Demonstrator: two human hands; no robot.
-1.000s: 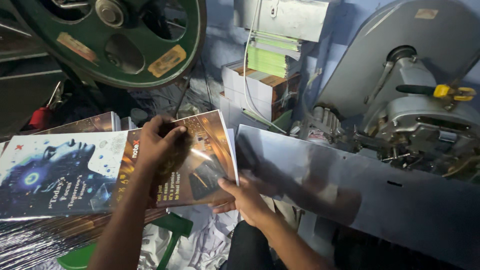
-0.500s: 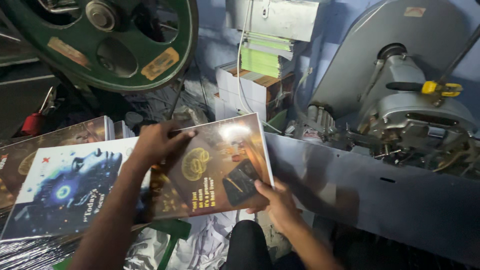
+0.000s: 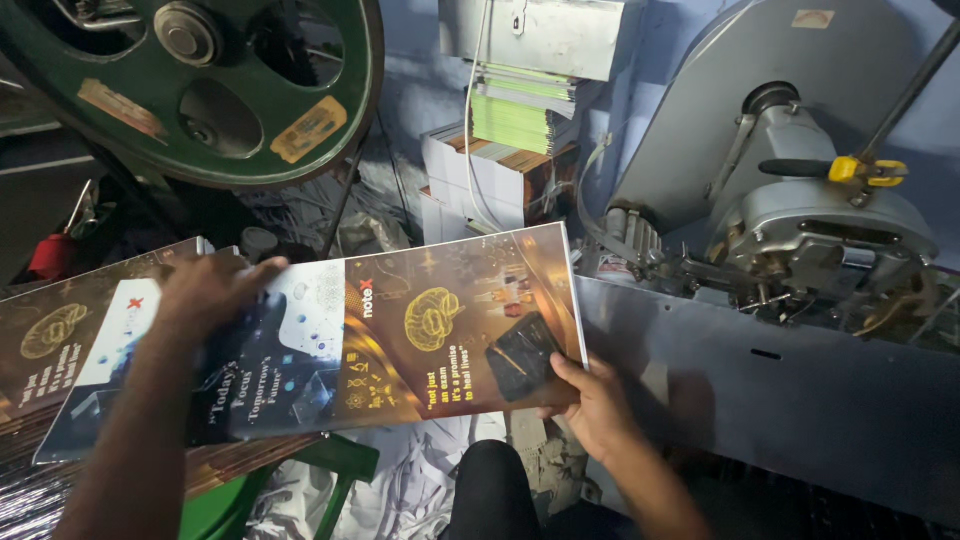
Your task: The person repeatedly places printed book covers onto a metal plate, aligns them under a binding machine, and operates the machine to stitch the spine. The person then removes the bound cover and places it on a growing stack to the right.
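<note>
The person holds one glossy printed cover sheet point(image 3: 400, 345), dark blue on its left half and brown-gold on its right, lifted at a slant above a stack of like sheets point(image 3: 60, 345) that lies at the left of the view. The right hand point(image 3: 590, 405) pinches the sheet's lower right corner, thumb on the printed face and fingers closed beneath it, while the left hand point(image 3: 215, 290) lies spread on the sheet's upper left part, palm down, with fingers apart and pressing rather than gripping. By the look of it, the step in hand is the taking of a single sheet off the stack and carrying it toward the grey machine bed point(image 3: 760, 385) at the right; the next move seems to call for keeping the sheet flat and unbent, with its edge square to that bed and clear of the gears and lever of the machine head point(image 3: 830, 225) above it. As for containers, an open cardboard box point(image 3: 500, 180) stands at the back, filled with stacked white and green paper that rises above its rim. A large green flywheel point(image 3: 190, 80) hangs over the stack, and crumpled paper scraps point(image 3: 410, 480) lie on the floor near a green stool point(image 3: 330, 475).
</note>
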